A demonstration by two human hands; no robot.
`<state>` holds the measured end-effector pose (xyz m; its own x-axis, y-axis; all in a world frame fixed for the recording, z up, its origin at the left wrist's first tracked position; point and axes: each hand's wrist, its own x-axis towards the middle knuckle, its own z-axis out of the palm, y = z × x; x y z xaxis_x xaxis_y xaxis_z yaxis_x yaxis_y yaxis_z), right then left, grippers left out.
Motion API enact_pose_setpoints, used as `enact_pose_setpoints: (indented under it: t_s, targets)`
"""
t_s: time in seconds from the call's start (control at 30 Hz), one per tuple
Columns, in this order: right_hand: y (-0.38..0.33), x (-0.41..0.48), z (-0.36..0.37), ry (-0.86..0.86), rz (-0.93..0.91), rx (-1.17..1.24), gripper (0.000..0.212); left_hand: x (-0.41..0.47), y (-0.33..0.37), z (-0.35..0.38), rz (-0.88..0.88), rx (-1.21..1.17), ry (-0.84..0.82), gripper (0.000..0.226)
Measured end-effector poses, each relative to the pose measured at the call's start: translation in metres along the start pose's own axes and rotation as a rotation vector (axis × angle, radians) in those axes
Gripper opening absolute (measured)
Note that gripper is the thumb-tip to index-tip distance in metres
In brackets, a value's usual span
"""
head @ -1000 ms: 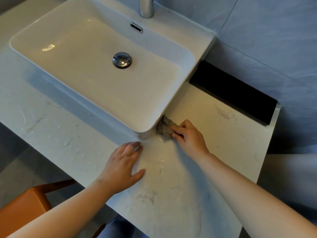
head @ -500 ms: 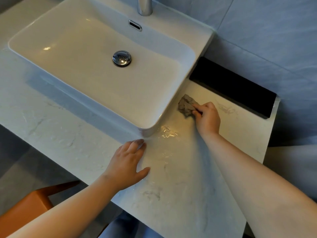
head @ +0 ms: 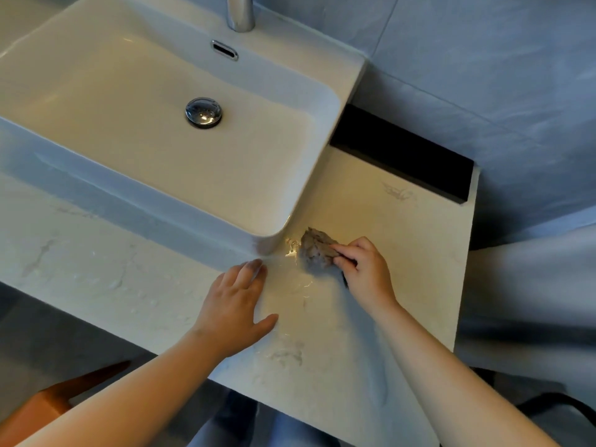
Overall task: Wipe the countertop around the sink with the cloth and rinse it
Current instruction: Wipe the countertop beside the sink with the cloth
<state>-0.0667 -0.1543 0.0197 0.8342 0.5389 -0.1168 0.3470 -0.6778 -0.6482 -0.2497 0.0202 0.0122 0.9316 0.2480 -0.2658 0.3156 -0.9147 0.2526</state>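
- Your right hand pinches the bunched grey cloth against the countertop, beside the sink's front-right corner, to mop the pooled water.
- Your left hand rests spread flat near the counter's front edge, probably bracing you.

faucet: cut by top edge | sink: cut by left edge | cloth: partly under fingers

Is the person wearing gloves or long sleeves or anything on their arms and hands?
No. The left hand and the right hand are bare: no gloves, no rings to be seen. The left forearm and the right forearm are bare too, with no sleeve, watch or bracelet in view.
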Motion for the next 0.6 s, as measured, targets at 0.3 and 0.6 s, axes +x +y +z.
enact_pose_setpoints:
  t_s: [0.3, 0.6]
  targets:
    - [0.038, 0.052, -0.069, 0.253, 0.14, -0.145, 0.03, 0.002, 0.009, 0.006, -0.039, -0.002, -0.032, 0.104]
    - [0.054, 0.034, -0.021, 0.25, 0.11, -0.132, 0.03, 0.001, 0.015, 0.007, -0.047, 0.076, -0.042, 0.109]
